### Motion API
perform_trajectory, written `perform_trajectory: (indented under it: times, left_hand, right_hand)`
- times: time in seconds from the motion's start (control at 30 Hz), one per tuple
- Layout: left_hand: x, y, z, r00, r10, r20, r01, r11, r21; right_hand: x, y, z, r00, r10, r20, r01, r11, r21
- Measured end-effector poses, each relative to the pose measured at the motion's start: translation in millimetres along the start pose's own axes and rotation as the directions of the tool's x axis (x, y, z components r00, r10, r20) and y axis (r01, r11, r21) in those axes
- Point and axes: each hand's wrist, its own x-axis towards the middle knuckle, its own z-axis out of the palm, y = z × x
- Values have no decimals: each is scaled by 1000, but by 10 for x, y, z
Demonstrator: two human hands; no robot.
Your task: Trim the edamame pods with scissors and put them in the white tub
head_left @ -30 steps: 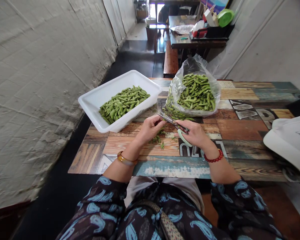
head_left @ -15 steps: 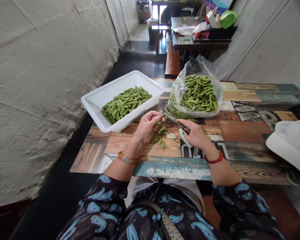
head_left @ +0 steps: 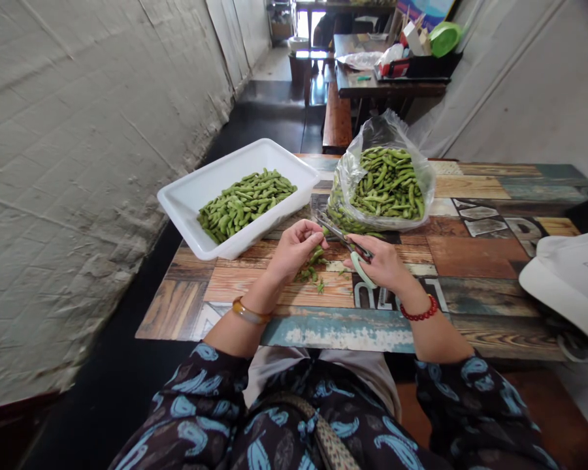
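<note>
My right hand (head_left: pixel 381 261) is closed on scissors (head_left: pixel 359 262) with pale green handles, their blades pointing up and left. At the blade tips my left hand (head_left: pixel 298 248) pinches a green bean pod (head_left: pixel 326 231), mostly covered by the fingers. Small pods and trimmed bits (head_left: pixel 315 266) lie on the table under the left hand. A white plastic tub (head_left: pixel 189 203) with many green pods (head_left: pixel 245 201) stands to the left. Behind the scissors, a clear plastic bag (head_left: pixel 345 171) stands open, full of pods (head_left: pixel 389 183).
The wood-patterned table (head_left: pixel 475 258) carries a white cap (head_left: pixel 568 277) at its right edge. Beyond it are a wooden bench (head_left: pixel 337 117) and another table (head_left: pixel 345 81) with a black tray (head_left: pixel 421 67) and a green lid-like item (head_left: pixel 445 39). A wall runs along the left.
My left hand has shifted slightly right, closer to the scissor blades, and its fingers have drawn together around the pod. My right hand with the scissors is nearly unmoved.
</note>
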Motion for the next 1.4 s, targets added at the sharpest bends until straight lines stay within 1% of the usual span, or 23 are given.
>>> perform_trajectory:
  times: [0.1, 0.2, 0.3, 0.33, 0.4, 0.47, 0.5, 0.53, 0.6, 0.7, 0.83, 1.0, 1.03, 1.1, 1.17, 1.27, 1.33, 1.4]
  left_hand:
    - [-4, 6, 6, 998, 67, -14, -65, 991, 120]
    - [-9, 4, 14, 989, 146, -27, -136, 962, 235]
    - [-18, 33, 1, 978, 198, -63, -174, 947, 270]
    - [-19, 62, -17, 974, 207, -94, -179, 952, 247]
    - [-10, 159, -78, 960, 202, -194, -179, 975, 130]
    - [20, 304, -165, 943, 136, -304, -163, 984, -65]
    - [41, 386, -211, 937, 86, -339, -149, 975, -164]
    - [64, 468, -253, 933, 36, -358, -132, 960, -247]
    - [111, 607, -318, 923, -23, -383, -122, 929, -350]
    - [154, 691, -353, 914, -25, -404, -144, 913, -381]
    - [150, 619, -342, 919, 23, -393, -184, 908, -377]
    - [75, 604, -296, 895, -30, -446, -152, 918, -366]
    - [58, 607, -272, 898, -46, -438, -130, 922, -365]
    - [30, 587, -205, 921, -103, -376, -57, 919, -391]
    - [18, 525, -120, 944, -182, -275, 41, 892, -450]
    - [42, 393, 8, 956, -269, -120, 170, 836, -522]
    - [81, 319, 71, 962, -268, -49, 204, 828, -522]
    - [125, 269, 108, 973, -229, -14, 195, 856, -479]
  right_hand:
    - [-4, 7, -7, 1000, 16, 8, -16, 1000, -11]
    - [-3, -5, -6, 1000, 20, -5, -20, 1000, 2]
    - [5, -19, 6, 999, 33, -35, -32, 999, 26]
    - [9, -20, 11, 998, 40, -51, -39, 999, 30]
    - [18, -14, 16, 994, 62, -88, -59, 998, 32]
    - [25, -1, 15, 989, 92, -119, -88, 995, 36]
    - [28, 4, 12, 986, 108, -130, -103, 994, 41]
    - [30, 9, 10, 983, 120, -137, -115, 992, 46]
    - [31, 13, 7, 982, 123, -146, -117, 992, 55]
    - [30, 15, 11, 984, 99, -146, -91, 994, 61]
    - [29, 19, 18, 985, 84, -149, -76, 995, 59]
    - [35, -1, 10, 985, 83, -152, -74, 995, 65]
    - [37, -9, 9, 985, 88, -151, -79, 995, 65]
    - [39, -21, 7, 983, 99, -154, -90, 994, 68]
    - [38, -25, 5, 981, 107, -164, -95, 992, 85]
    - [38, -10, 4, 975, 129, -180, -108, 986, 124]
    - [40, 9, 6, 971, 151, -184, -125, 981, 148]
    - [43, 25, 10, 968, 171, -186, -140, 976, 169]
